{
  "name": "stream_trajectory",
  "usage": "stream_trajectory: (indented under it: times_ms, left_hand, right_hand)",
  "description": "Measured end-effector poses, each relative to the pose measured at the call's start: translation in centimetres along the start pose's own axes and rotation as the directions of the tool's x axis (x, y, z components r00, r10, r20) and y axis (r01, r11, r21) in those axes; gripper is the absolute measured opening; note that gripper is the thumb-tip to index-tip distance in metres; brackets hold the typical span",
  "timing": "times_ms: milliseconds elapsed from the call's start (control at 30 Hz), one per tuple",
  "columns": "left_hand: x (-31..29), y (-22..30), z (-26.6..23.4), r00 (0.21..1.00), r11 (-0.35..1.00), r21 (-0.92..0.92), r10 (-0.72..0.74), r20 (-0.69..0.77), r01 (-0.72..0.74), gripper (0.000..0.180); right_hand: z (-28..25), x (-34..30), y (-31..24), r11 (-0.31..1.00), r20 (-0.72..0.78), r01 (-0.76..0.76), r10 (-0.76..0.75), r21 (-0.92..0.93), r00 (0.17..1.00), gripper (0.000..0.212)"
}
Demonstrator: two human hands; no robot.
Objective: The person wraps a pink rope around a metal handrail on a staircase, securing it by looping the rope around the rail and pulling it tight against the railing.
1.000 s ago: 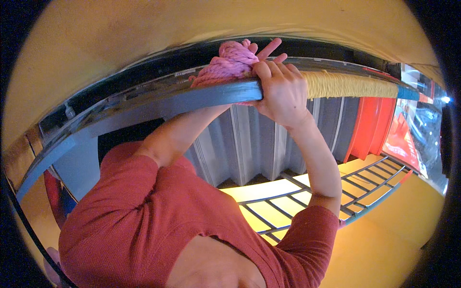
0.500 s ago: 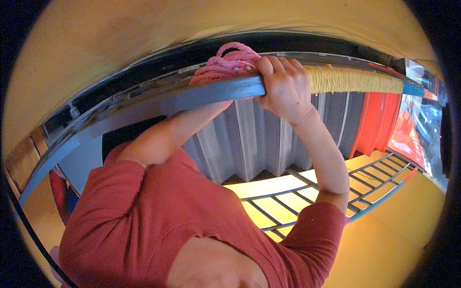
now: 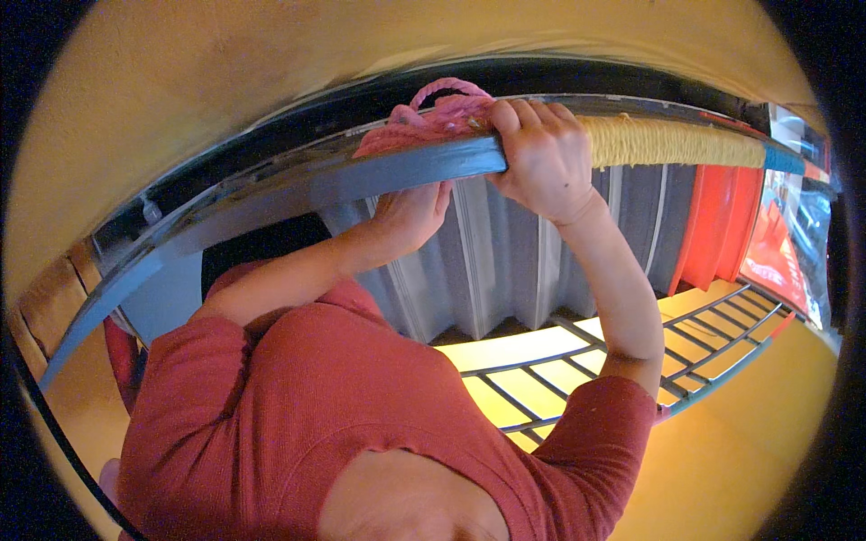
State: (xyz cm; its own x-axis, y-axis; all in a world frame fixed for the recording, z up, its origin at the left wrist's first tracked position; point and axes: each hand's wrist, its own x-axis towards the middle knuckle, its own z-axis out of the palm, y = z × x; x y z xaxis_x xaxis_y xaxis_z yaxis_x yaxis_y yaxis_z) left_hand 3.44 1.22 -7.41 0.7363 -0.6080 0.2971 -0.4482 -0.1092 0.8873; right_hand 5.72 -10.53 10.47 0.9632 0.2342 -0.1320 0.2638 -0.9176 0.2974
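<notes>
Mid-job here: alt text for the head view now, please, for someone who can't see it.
A person's right hand has its grip closed over a blue rail, beside yellow cord wrapping; the left hand is below the rail, partly hidden. Pink rope is bunched along the rail's far side, with grey folded panels below.

Right grip (image 3: 543,155) curls tight; left grip (image 3: 410,216) sits lower, partly hidden.

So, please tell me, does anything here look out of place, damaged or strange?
Only the pink rope stands out: beside the right hand, it sits in a loose bunch with one loop sticking up, while the yellow cord is wound neatly around the rail. I see no spill or clear damage.
</notes>
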Motion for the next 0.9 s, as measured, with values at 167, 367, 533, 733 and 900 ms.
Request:
stream_trajectory:
  times_ms: [167, 367, 533, 733, 900]
  left_hand:
    - [2.0, -1.5, -1.0, 0.999, 0.995, 0.087, 0.045, -0.018, -0.043, 0.039]
    - [7.0, -0.6, -1.1, 0.929, 0.856, -0.51, -0.116, -0.351, -0.086, 0.015]
    - [8.3, -0.5, -1.8, 0.91, 0.596, -0.792, -0.247, -0.333, -0.128, 0.004]
    - [9.0, -1.2, -2.3, 0.949, 0.587, -0.788, -0.101, -0.298, -0.185, 0.007]
    - [9.4, -2.4, -1.7, 0.95, 0.713, -0.674, -0.036, -0.311, -0.194, 0.016]
  right_hand:
    - [0.0, 0.1, 0.1, 1.0, 0.008, -0.01, 0.01, -0.022, 1.0, 0.034]
    - [-0.3, 0.1, 0.1, 0.999, 0.013, -0.016, 0.016, -0.032, 1.0, 0.032]
    - [-1.2, 0.9, -0.4, 0.998, 0.106, -0.049, 0.054, -0.046, 0.993, 0.041]
    - [-1.2, 1.0, -0.4, 0.999, 0.058, -0.011, 0.013, -0.036, 0.998, 0.048]
    - [-1.2, 1.3, -0.3, 0.999, 0.068, -0.042, 0.044, -0.031, 0.997, 0.042]
